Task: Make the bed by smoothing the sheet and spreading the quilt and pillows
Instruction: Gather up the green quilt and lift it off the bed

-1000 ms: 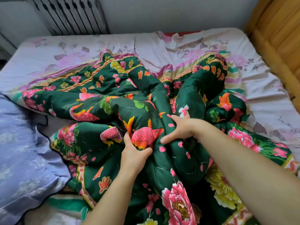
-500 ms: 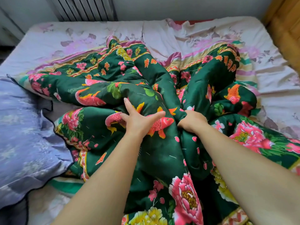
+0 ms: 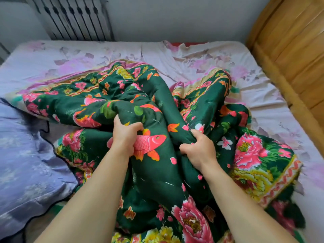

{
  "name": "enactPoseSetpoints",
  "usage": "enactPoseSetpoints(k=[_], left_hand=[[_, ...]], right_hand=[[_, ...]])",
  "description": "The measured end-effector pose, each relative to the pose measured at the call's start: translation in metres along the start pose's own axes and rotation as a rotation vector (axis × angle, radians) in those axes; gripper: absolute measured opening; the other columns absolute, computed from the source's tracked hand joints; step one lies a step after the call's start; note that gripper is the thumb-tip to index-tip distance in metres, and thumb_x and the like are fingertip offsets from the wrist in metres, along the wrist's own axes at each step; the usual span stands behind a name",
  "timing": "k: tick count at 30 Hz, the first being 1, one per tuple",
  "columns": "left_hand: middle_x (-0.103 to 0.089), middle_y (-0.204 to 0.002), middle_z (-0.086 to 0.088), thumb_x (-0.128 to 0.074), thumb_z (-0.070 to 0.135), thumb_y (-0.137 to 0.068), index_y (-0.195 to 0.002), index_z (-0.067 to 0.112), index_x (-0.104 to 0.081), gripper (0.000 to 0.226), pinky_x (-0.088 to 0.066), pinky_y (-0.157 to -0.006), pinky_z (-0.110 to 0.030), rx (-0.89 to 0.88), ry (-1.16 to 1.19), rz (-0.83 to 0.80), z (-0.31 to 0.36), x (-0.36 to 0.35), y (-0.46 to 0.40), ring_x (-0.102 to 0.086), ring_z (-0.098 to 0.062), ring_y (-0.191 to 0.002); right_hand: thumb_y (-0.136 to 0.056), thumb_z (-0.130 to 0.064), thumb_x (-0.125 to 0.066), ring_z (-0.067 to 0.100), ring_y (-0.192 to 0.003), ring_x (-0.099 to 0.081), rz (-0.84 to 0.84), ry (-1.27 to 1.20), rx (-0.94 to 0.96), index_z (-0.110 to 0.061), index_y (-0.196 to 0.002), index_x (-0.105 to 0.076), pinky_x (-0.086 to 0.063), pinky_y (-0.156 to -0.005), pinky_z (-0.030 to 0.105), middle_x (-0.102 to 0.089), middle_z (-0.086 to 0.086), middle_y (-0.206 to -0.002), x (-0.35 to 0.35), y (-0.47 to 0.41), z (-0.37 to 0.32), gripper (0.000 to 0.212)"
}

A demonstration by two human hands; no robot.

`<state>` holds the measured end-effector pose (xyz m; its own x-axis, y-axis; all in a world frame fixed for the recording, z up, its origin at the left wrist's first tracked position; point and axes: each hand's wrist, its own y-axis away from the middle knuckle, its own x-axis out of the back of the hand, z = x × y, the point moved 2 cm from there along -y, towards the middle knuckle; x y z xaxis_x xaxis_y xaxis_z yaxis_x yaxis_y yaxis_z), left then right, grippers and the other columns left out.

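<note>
Green floral quilt [image 3: 154, 181] is being gripped by both hands, arms stretched forward. Left hand [image 3: 125, 135] is being clenched on a fold at the pink fish print, knuckles up. Right hand [image 3: 199, 148] is being fisted around a bunched ridge just beside it. Quilt is lying crumpled on pink sheet [image 3: 192, 55] beyond the hands; purple pillow [image 3: 22, 163] left of left hand.

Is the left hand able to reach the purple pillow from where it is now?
Probably yes. The purple pillow lies beside the left hand with nothing between, but the hand must first release the quilt.
</note>
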<state>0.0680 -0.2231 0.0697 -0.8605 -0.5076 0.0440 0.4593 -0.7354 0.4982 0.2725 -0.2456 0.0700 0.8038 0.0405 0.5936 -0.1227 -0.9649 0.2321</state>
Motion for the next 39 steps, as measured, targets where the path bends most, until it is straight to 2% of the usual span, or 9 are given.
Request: enactPoseSetpoints(k=[4, 8, 12, 16, 20, 25, 31, 36, 39], left_hand=[[-0.064, -0.083, 0.0, -0.067, 0.019, -0.04, -0.101, 0.034, -0.056, 0.064, -0.049, -0.085, -0.058, -0.124, 0.035, -0.065, 0.015, 0.047, 0.031, -0.063, -0.034, -0.083], [-0.061, -0.078, -0.002, -0.064, 0.01, -0.05, -0.087, 0.035, -0.06, 0.044, -0.045, -0.07, -0.046, -0.241, 0.094, -0.185, 0.042, 0.077, 0.069, -0.055, -0.027, -0.072], [-0.061, -0.071, 0.001, -0.064, 0.008, -0.05, -0.093, 0.03, -0.061, 0.049, -0.043, -0.066, -0.04, -0.348, 0.127, -0.287, 0.069, 0.097, 0.108, -0.052, -0.022, -0.063], [-0.058, -0.072, -0.007, -0.058, 0.0, -0.054, -0.092, 0.022, -0.06, 0.044, -0.047, -0.067, -0.038, -0.419, 0.201, -0.418, 0.091, 0.108, 0.153, -0.053, -0.024, -0.064], [-0.064, -0.066, -0.005, -0.055, -0.005, -0.053, -0.1, 0.016, -0.057, 0.051, -0.053, -0.058, -0.032, -0.438, 0.3, -0.516, 0.097, 0.118, 0.196, -0.059, -0.02, -0.055], [-0.068, -0.069, -0.007, -0.06, -0.003, -0.039, -0.097, 0.017, -0.059, 0.061, -0.057, -0.057, -0.036, -0.451, 0.395, -0.649, 0.093, 0.115, 0.255, -0.065, -0.022, -0.058], [-0.069, -0.07, -0.007, -0.047, -0.007, -0.055, -0.106, 0.013, -0.055, 0.056, -0.057, -0.054, -0.036, -0.481, 0.413, -0.737, 0.087, 0.097, 0.328, -0.067, -0.022, -0.059], [-0.069, -0.074, -0.009, -0.049, -0.006, -0.055, -0.131, 0.005, -0.043, 0.077, -0.058, -0.057, -0.04, -0.469, 0.404, -0.761, 0.081, 0.095, 0.349, -0.066, -0.025, -0.062], [-0.069, -0.077, -0.01, -0.055, -0.006, -0.048, -0.129, 0.007, -0.045, 0.083, -0.058, -0.056, -0.041, -0.46, 0.407, -0.803, 0.074, 0.102, 0.352, -0.067, -0.026, -0.063]], right_hand=[[-0.046, -0.033, -0.055, 0.038, -0.067, -0.056, 0.118, -0.143, 0.105, -0.015, -0.078, -0.054, -0.052, -0.065, 0.044, -0.062, 0.016, -0.073, 0.002, 0.044, -0.031, 0.037], [-0.05, -0.021, -0.059, 0.029, -0.058, -0.046, 0.177, -0.266, 0.195, -0.008, -0.07, -0.049, -0.044, -0.059, 0.041, -0.054, 0.016, -0.067, 0.007, 0.089, -0.059, 0.026], [-0.052, -0.007, -0.059, 0.017, -0.056, -0.037, 0.195, -0.45, 0.26, 0.003, -0.068, -0.045, -0.032, -0.054, 0.031, -0.043, 0.007, -0.061, 0.023, 0.134, -0.086, 0.023], [-0.051, -0.004, -0.06, 0.013, -0.054, -0.037, 0.25, -0.527, 0.315, 0.004, -0.068, -0.048, -0.032, -0.05, 0.024, -0.042, 0.003, -0.059, 0.044, 0.174, -0.104, 0.022], [-0.049, -0.005, -0.062, 0.018, -0.061, -0.043, 0.298, -0.578, 0.326, 0.006, -0.076, -0.054, -0.038, -0.059, 0.032, -0.048, 0.006, -0.066, 0.066, 0.211, -0.105, 0.03], [-0.047, 0.0, -0.06, 0.015, -0.058, -0.049, 0.323, -0.707, 0.346, 0.004, -0.074, -0.056, -0.042, -0.053, 0.025, -0.054, 0.006, -0.064, 0.1, 0.262, -0.096, 0.028], [-0.049, 0.008, -0.062, 0.015, -0.053, -0.058, 0.372, -0.799, 0.389, -0.015, -0.064, -0.066, -0.049, -0.051, 0.024, -0.063, -0.002, -0.059, 0.148, 0.318, -0.079, 0.027], [-0.047, 0.002, -0.06, 0.02, -0.057, -0.055, 0.405, -0.791, 0.386, -0.001, -0.072, -0.058, -0.047, -0.057, 0.033, -0.059, 0.007, -0.061, 0.161, 0.344, -0.074, 0.025], [-0.047, 0.001, -0.061, 0.019, -0.056, -0.052, 0.446, -0.765, 0.362, 0.004, -0.073, -0.055, -0.044, -0.055, 0.031, -0.056, 0.008, -0.061, 0.156, 0.357, -0.073, 0.027]])
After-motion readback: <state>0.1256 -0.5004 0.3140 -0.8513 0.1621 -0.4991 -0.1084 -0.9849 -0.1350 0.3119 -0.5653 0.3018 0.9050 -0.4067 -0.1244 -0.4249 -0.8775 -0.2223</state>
